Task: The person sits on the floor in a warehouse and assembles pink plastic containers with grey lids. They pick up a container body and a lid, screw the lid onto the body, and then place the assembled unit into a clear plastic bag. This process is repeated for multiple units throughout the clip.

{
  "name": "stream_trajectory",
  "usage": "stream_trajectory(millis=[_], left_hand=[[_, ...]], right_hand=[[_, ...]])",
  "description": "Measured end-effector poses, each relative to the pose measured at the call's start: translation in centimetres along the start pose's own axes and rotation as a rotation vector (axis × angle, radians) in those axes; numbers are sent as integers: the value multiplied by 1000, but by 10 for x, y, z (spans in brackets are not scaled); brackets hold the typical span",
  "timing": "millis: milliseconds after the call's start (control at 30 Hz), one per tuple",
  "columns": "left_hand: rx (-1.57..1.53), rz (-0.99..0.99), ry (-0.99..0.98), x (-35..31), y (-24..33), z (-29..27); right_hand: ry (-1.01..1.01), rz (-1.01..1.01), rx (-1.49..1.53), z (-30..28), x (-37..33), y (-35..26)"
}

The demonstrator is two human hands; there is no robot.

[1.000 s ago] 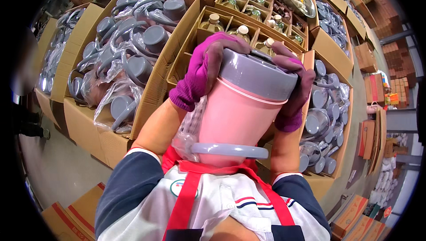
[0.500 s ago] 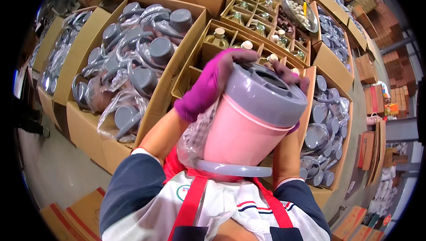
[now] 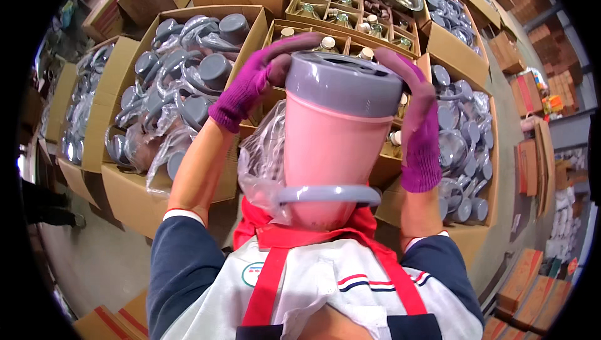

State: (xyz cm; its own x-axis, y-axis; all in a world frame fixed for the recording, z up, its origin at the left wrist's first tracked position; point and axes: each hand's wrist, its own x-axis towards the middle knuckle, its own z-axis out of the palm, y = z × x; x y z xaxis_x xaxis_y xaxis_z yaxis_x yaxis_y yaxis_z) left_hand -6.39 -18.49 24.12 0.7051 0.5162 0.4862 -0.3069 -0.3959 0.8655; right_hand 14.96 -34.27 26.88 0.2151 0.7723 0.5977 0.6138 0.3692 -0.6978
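Pink flask body (image 3: pixel 335 152) between left hand (image 3: pixel 251 85) and right hand (image 3: pixel 419 111), cupped apart astride its gray collar (image 3: pixel 341 88) (gripping? can't tell).
Likely light, stiff, slick plastic; palm collar both sides.

Pink container (image 3: pixel 335 146) between gloved hands (image 3: pixel 260 80) (image 3: pixel 418 108)

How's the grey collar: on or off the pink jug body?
On: the grey collar meets the pink jug body at its rim, no visible gap.
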Motion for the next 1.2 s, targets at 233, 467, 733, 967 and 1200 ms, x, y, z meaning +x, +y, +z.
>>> stream_trajectory(millis=[233, 467, 733, 967, 1200], left_hand=[[69, 153, -93, 2, 16, 6], [394, 318, -72, 10, 34, 33], [533, 144, -63, 24, 57, 60], [245, 220, -150, 28, 44, 42], [88, 384, 13, 9, 18, 42]], right_hand=[[-1, 306, 276, 3, 0, 2], [-131, 492, 797, 3, 11, 34], [-170, 561, 1160, -4, 8, 21], [-37, 722, 1099, -1, 26, 53], [-581, 469, 174, -47, 48, -36]])
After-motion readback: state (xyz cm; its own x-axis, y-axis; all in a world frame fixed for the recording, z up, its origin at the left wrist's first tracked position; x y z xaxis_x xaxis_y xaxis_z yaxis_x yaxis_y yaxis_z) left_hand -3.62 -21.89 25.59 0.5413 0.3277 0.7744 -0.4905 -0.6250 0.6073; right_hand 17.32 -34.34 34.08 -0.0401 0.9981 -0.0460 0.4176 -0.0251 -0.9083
